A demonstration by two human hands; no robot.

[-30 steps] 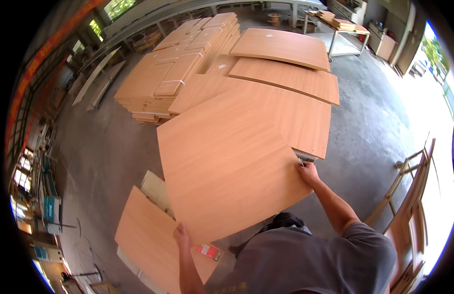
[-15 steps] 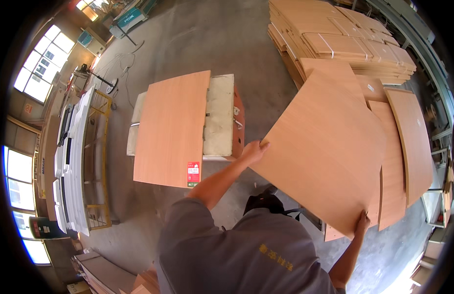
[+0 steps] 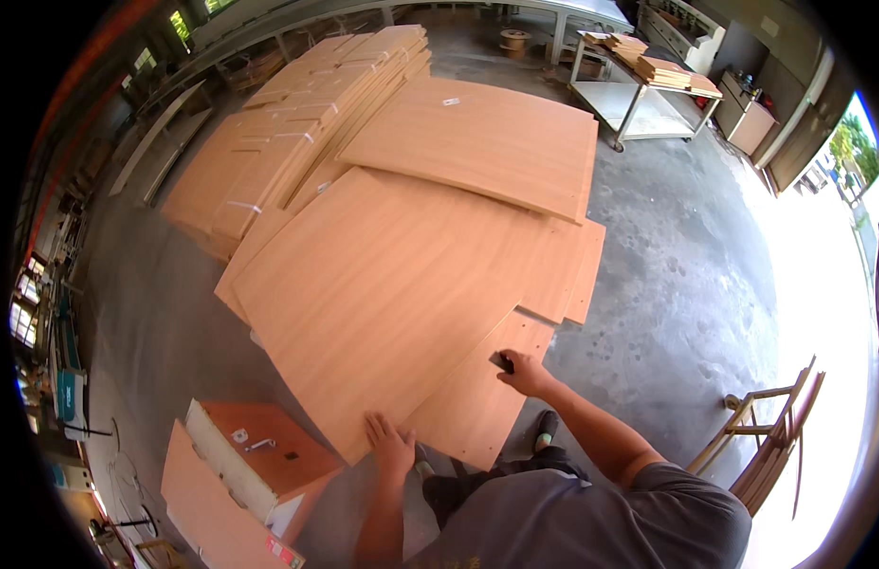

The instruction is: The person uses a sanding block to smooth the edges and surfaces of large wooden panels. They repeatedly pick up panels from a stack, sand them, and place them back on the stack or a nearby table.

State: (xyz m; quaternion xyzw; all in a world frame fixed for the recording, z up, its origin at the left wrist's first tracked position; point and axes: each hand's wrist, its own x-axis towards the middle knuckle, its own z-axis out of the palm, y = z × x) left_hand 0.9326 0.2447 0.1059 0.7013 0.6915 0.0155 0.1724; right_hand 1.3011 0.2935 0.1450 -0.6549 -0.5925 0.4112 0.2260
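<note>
My left hand [image 3: 390,444] lies flat on the panel [image 3: 383,294], fingers spread; my right hand [image 3: 527,374] grips a dark object [image 3: 502,361]. Panel rests askew atop other boards [image 3: 473,408]. Judged step: positioning; next calls for squaring.

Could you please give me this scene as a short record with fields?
Left hand: spread flat at the near edge of the large panel
Right hand: holding a small dark object, kind unclear
Large panel: wood-toned, lying askew across other panels
Back left: strapped stack of boards
Back right: wheeled cart with small boards on top
</note>
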